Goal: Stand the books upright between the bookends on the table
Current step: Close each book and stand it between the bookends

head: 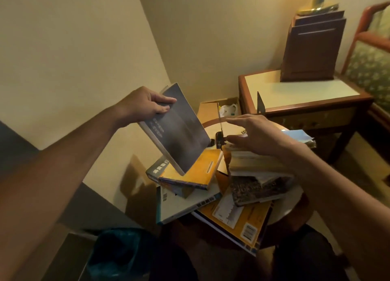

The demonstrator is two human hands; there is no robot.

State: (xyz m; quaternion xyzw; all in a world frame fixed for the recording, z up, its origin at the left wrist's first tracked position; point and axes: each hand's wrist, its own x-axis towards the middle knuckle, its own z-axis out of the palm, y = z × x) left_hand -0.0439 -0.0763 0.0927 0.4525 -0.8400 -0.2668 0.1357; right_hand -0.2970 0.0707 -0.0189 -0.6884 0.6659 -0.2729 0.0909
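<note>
- Here my left hand (145,103) grips a dark grey book (179,131) by its top corner, thumb on the cover, and holds it tilted in the air above the pile.
- My right hand (259,135) hovers flat with fingers spread and loose, grasping nothing, just over a stack of books (253,164) on the right of the pile.
- The round table (211,125) has a pale top with a brown rim, almost buried under books lying flat and crooked; an orange book (196,173) lies under the grey one.
- A dark bookend (219,137) stands at the far side of the pile.
- Another dark bookend (260,103) stands on the square side table (306,93), beside a brown wooden holder (312,50).
- Cream walls meet in a corner behind; an open cardboard box (219,107) sits on the floor there.
</note>
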